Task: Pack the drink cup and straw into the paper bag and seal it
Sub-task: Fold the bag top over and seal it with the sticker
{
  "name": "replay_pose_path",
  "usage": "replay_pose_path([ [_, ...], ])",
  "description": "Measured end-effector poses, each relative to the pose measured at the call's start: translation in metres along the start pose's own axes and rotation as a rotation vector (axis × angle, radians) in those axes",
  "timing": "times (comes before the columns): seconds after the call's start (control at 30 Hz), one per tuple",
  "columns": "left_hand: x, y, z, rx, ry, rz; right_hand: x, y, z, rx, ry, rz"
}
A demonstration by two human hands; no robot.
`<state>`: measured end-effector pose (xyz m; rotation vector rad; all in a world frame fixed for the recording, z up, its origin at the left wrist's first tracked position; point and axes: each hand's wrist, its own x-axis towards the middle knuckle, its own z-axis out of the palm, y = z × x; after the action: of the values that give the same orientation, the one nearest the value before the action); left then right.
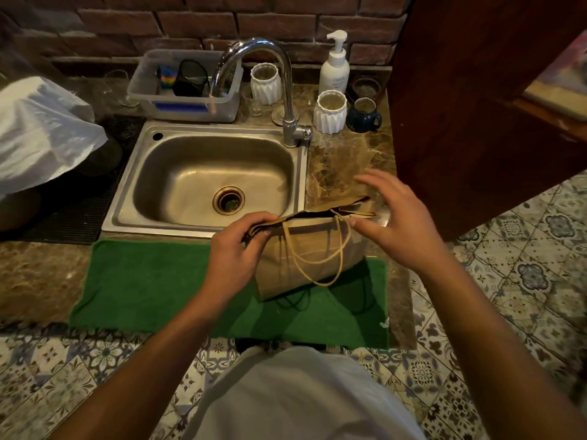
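The bag (305, 252) stood on the green mat (143, 281) by the sink (203, 179), its top pinched by the left hand (235, 246); the spread, empty right hand (394, 223) should probably flatten the fold evenly.

The scene is dim and warm, with a yellow-brown cast over everything. The strongest light falls from above onto the sink (203, 173), whose steel basin shows soft glare, and onto the curved tap (254, 58), which carries bright streaks. The white plastic bag (41, 128) at the left is the brightest patch and nearly washed out. The brick wall (222, 23) at the top sinks into shadow — little detail there. The right hand (394, 217) is smeared by motion blur, its fingers soft-edged. Straight lines bow toward the corners — wide-angle distortion — and the floor tiles (524, 281) look stretched and soft at the edges.
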<state>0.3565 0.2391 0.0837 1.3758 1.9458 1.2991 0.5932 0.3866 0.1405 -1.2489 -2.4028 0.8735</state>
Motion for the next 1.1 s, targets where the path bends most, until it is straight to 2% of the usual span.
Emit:
replay_pose_path([
  [0.13,0.001,-0.008,-0.015,-0.109,-0.007,-0.116,0.013,-0.001,0.013,0.049,-0.2,-0.099],
  [0.3,-0.007,-0.014,-0.03,-0.165,-0.064,-0.233,0.012,0.003,0.03,0.161,-0.153,-0.124],
  [0.47,-0.013,-0.012,-0.031,-0.217,-0.107,-0.202,0.003,0.007,0.033,0.255,-0.119,-0.15],
  [0.57,-0.011,-0.014,-0.03,-0.235,-0.114,-0.172,0.001,0.009,0.031,0.279,-0.154,-0.165],
  [0.73,-0.005,-0.018,-0.026,-0.332,-0.118,-0.226,-0.003,0.017,0.034,0.327,-0.159,-0.153],
  [0.87,0.005,-0.02,-0.03,-0.31,-0.175,-0.173,-0.008,0.016,0.037,0.444,-0.111,-0.109],
  [1.03,0.011,-0.02,-0.035,-0.249,-0.244,-0.158,-0.009,0.018,0.04,0.458,-0.086,-0.096],
  [1.1,0.014,-0.017,-0.042,-0.175,-0.339,-0.147,-0.009,0.018,0.042,0.479,-0.06,-0.081],
])
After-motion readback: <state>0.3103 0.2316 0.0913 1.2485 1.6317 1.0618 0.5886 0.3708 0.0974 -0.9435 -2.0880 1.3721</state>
